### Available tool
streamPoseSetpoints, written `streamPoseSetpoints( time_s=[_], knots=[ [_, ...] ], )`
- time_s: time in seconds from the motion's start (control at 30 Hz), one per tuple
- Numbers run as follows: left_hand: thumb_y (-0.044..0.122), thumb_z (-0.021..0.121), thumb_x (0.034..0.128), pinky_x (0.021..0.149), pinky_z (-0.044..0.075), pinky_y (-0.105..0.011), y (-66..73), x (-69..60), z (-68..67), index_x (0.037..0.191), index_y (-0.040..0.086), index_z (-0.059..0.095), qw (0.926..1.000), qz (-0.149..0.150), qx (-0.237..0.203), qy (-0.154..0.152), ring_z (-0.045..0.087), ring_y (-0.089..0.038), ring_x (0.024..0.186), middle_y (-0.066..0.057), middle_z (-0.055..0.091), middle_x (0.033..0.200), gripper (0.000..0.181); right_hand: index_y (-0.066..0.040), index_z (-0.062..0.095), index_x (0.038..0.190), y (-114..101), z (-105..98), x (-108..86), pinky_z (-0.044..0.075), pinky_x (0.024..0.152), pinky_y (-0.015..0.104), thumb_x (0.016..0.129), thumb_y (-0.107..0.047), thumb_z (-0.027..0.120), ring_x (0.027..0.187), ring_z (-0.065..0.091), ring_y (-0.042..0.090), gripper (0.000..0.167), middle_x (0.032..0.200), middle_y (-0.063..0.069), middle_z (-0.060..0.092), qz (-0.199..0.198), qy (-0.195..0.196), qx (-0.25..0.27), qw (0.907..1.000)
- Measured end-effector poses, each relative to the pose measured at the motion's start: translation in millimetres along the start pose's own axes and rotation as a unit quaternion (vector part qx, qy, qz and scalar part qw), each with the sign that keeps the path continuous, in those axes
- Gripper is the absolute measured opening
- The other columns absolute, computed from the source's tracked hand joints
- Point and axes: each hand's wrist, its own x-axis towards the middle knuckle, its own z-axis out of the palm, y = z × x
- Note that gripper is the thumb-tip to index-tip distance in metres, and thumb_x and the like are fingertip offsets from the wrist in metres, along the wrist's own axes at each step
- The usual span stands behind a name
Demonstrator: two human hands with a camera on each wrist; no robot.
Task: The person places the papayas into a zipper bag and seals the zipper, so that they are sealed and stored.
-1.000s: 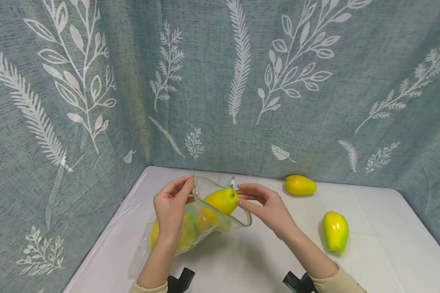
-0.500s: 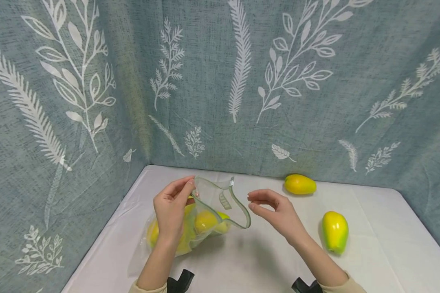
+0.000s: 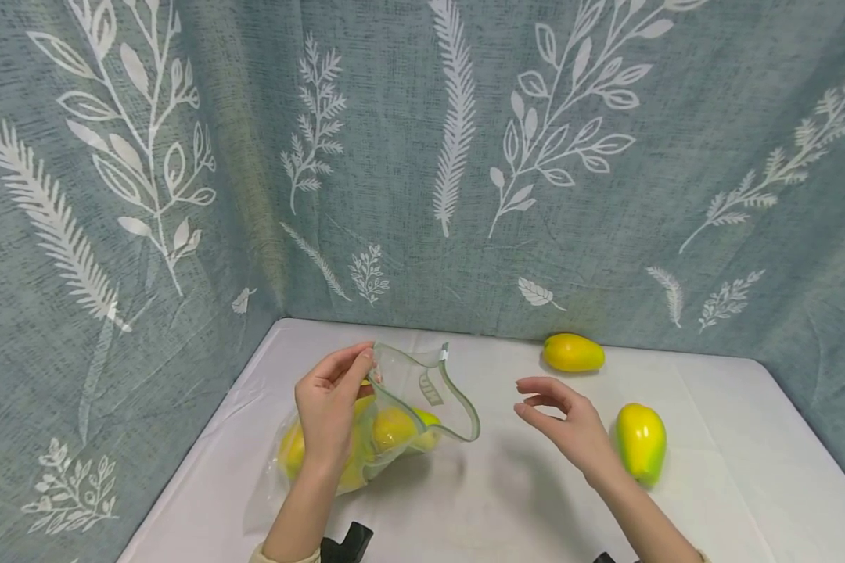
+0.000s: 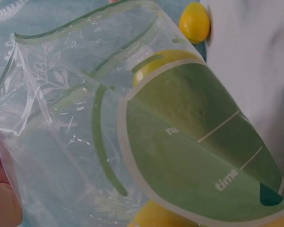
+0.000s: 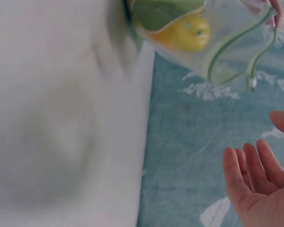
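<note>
My left hand [image 3: 329, 407] pinches the rim of a clear zip bag [image 3: 458, 395] with a green edge, and the bag's mouth gapes toward the right. Several yellow-green mangoes or papayas lie inside; one fruit [image 3: 394, 428] shows through the plastic. In the left wrist view a green printed patch [image 4: 199, 142] on the bag partly covers the fruit. My right hand [image 3: 566, 426] is in the air right of the bag, holding nothing, its fingers loosely bent and apart from the thumb. Nearest to it is a loose yellow-green fruit [image 3: 640, 444] on the table.
Another yellow fruit [image 3: 573, 353] lies at the back of the white-covered table [image 3: 732, 438], close to the blue-grey curtain [image 3: 394, 195]. The curtain, with white leaf prints, rises behind the table and along its left and right sides.
The fruit that my right hand held at the bag's mouth is now inside the bag. My right hand has let go and moved right. The left hand has kept its grip on the rim.
</note>
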Motion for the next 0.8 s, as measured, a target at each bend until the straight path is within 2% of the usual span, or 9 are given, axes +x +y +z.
streamPoseSetpoints(
  time_s=[0.2,0.5,0.8],
  knots=[
    [0.005,0.070,0.0882,0.056,0.056,-0.024,3.2,-0.2,-0.3,0.100,-0.009,0.071,1.0000,-0.005,0.007,-0.003,0.064,-0.010,0.067,-0.006,0.072,0.083,0.018,-0.013,0.063,0.124,10,-12,-6.1,0.051,0.087,0.023,0.089,-0.029,0.073,0.105,0.058,0.015,0.040,0.124,0.003,0.062,0.029,0.029,-0.006,0.9991],
    [0.005,0.070,0.0884,0.056,0.056,-0.024,3.8,-1.6,-1.9,0.100,-0.007,0.072,0.9999,-0.007,0.007,-0.005,0.064,-0.010,0.066,-0.003,0.071,0.080,0.017,-0.011,0.060,0.125,22,-28,-15.6,0.051,0.085,0.020,0.089,-0.032,0.073,0.102,0.058,0.008,0.044,0.125,0.003,0.060,0.044,0.060,-0.032,0.9967],
    [0.004,0.069,0.0892,0.056,0.056,-0.023,2.2,-4.8,-4.3,0.101,-0.004,0.072,0.9996,-0.016,0.022,-0.005,0.062,-0.011,0.064,-0.004,0.071,0.084,0.015,-0.013,0.056,0.132,30,-39,-21.7,0.050,0.083,0.017,0.089,-0.038,0.071,0.109,0.055,0.015,0.051,0.133,0.007,0.056,0.084,0.078,-0.062,0.9915]
  ],
)
